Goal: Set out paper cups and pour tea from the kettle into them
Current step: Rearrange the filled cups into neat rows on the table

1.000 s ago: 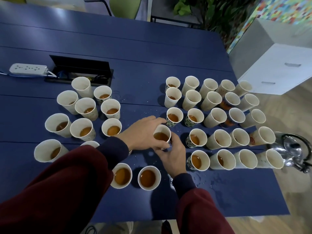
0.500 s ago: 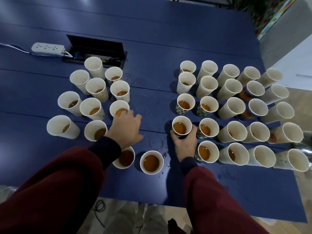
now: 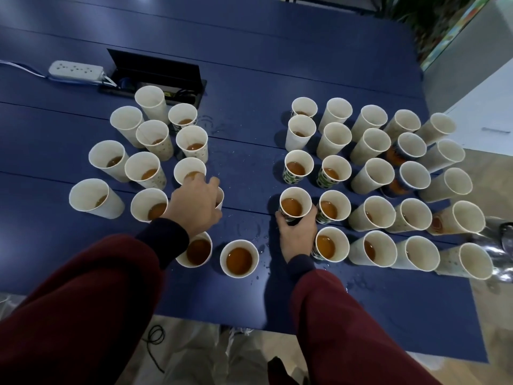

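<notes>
1. Since the earlier frame the grips have separated: right grip [image 3: 295, 237] wraps the patterned cup [image 3: 295, 207], now standing at the near-left edge of the right cluster [image 3: 372, 173] on the worktop [image 3: 249, 65].
2. Left grip [image 3: 194, 207] curls over a plain cup [image 3: 221, 197] beside the left cluster [image 3: 144, 168].
3. Hazard: neighbours crowd close, so a knock on release could spill tea.

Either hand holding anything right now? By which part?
Right hand grips a tea-filled cup by its lower side wall. Left hand lies on top of another cup; whether it grips it cannot be told.
</notes>
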Motion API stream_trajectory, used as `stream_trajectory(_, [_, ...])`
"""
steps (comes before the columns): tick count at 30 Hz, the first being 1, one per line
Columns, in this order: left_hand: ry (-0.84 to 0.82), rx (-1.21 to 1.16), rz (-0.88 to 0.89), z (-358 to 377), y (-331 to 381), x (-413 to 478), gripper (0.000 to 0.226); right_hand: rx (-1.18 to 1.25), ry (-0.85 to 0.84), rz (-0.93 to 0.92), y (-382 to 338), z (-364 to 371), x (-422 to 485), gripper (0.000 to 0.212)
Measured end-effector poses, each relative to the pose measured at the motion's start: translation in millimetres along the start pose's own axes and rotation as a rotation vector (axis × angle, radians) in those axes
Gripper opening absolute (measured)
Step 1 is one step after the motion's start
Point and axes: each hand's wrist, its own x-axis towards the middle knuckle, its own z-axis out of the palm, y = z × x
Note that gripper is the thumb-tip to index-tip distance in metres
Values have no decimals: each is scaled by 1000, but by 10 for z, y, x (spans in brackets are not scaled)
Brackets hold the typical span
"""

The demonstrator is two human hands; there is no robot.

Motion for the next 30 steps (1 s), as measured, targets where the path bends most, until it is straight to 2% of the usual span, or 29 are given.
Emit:
stream_trajectory(4, [-3,-33,-12,-25,59,2,53,-50,-24,62,-2,-6,-60,68])
stream_trajectory(7, [24,-47,5,-72,108,-3,48,-1,-35,179,-4,-12,-192,80])
stream_trajectory(11, [66,-69,53,-230,211,-25,47,220,-105,346,-140,-111,-470,72])
stream_trajectory(14, [83,-86,113,-351,307,-33,50,222,-160,224,-258,-236,-572,43])
stream_trajectory(16, [66,-124,154,-406,391,-49,51,155,-221,80,-335,-293,-578,35])
stream_trajectory(20, [22,-167,232,-456,592,-174,50,18,-371,-164,-459,-349,-569,58])
stream_trajectory(22, [31,-181,260,-432,697,-252,50,33,-458,-215,-469,-360,-560,68])
stream_trajectory(24, [37,-178,280,-387,788,-302,51,67,-472,-252,-451,-371,-554,68])
stream_trajectory(27, [48,-201,306,-290,854,-348,51,74,-393,-295,-388,-391,-564,59])
stream_trajectory(30, [4,-307,294,-213,852,-413,65,17,-332,-307,-255,-425,-621,52])
